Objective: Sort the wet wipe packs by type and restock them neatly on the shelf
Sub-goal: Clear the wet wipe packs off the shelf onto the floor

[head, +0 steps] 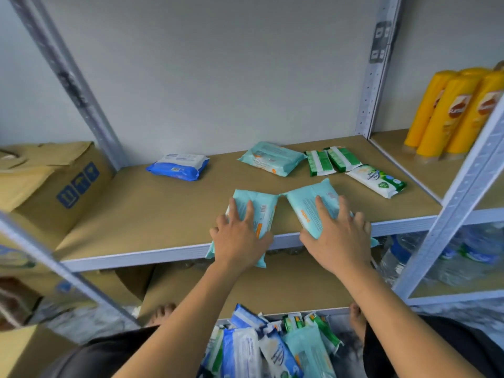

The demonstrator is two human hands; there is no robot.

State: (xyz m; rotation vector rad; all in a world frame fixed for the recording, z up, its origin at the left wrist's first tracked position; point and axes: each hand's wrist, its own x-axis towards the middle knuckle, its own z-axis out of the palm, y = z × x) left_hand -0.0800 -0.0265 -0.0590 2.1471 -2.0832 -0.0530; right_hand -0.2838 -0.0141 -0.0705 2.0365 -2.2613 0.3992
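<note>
The brown board shelf [141, 214] carries two teal wipe packs at its white front rim: the left teal pack [263, 211] under the left hand's fingers [248, 211] and the right teal pack [306, 201] under the right hand's fingers [320, 208], both overhanging the rim. Beyond the fingertips lies a third teal pack [271, 161]. To its right are two green packs [331, 160] and a white-and-green pack [376, 180]. A blue pack [178, 166] lies beyond and to the left.

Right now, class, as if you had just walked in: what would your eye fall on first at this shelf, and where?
Two hands at the front edge of the shelf: the left hand presses flat on the left teal pack, the right hand on the right teal pack. Then the yellow bottles standing in the bay to the right, and the mixed heap of packs at the bottom of the view.
</note>
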